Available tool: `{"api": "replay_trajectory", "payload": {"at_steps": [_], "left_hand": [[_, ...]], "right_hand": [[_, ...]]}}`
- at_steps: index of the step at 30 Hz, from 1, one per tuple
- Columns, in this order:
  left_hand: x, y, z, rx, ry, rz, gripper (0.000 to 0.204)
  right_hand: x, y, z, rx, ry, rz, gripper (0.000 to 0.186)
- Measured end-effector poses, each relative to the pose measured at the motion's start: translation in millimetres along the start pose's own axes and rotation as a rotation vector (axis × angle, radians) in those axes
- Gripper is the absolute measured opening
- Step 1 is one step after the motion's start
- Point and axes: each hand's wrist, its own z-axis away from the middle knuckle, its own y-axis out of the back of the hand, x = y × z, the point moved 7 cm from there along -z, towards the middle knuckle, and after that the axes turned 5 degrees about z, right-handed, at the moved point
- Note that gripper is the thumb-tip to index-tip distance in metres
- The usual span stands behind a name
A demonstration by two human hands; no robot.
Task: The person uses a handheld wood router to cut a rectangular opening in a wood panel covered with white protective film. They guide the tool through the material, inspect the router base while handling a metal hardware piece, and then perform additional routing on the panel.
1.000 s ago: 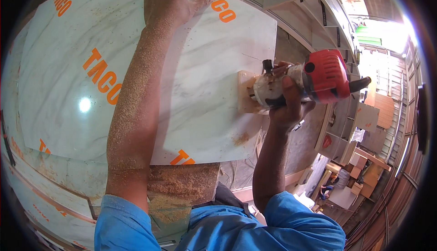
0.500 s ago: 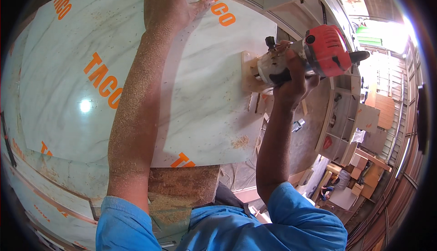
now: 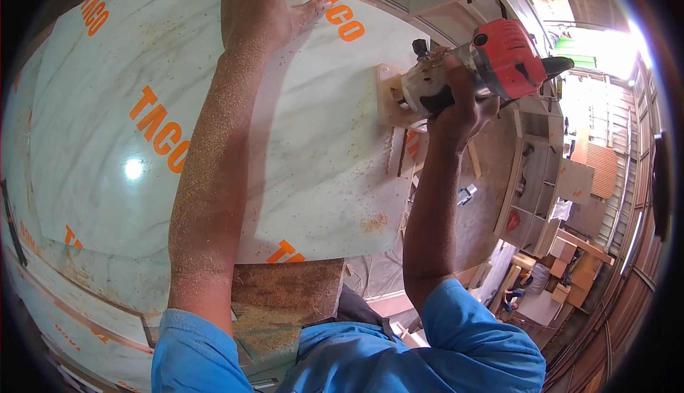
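My right hand (image 3: 467,101) is wrapped round the body of a router (image 3: 506,58) with a red motor housing and a black knob at its side. The router lies tilted, its pale base plate (image 3: 388,97) at the right edge of a white marble-patterned sheet (image 3: 313,158) with orange lettering. The bit is hidden behind the base. At the far edge of the sheet my left hand (image 3: 260,8) rests on the surface, thumb spread to the right and fingers reaching to the edge, holding nothing. Sawdust coats my left forearm.
A small heap of sawdust (image 3: 375,222) lies on the sheet near its right corner. Beneath the near edge is a brown dusty board (image 3: 285,290). Cabinet frames (image 3: 538,147) stand to the right, with stacked wood pieces (image 3: 570,265) and a person (image 3: 511,299) farther off.
The router and my right hand have shifted slightly toward the far side along the sheet's right edge. My left hand stays nearly in place.
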Motion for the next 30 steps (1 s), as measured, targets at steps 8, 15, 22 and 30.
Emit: {"api": "replay_trajectory", "payload": {"at_steps": [8, 15, 22, 30], "left_hand": [[-5, -4, 0, -0.031, 0.058, -0.031, 0.054], [-3, -3, 0, -0.069, 0.093, -0.038, 0.055], [1, 4, 2, 0.011, 0.033, -0.058, 0.059], [-2, -3, 0, -0.039, 0.116, -0.111, 0.067]], "right_hand": [[4, -2, -3, -0.006, 0.011, 0.013, 0.04], [7, -2, -4, -0.004, -0.001, -0.011, 0.039], [5, -4, 1, -0.05, -0.039, -0.021, 0.037], [-7, 17, 31, -0.064, -0.052, 0.039, 0.039]]}}
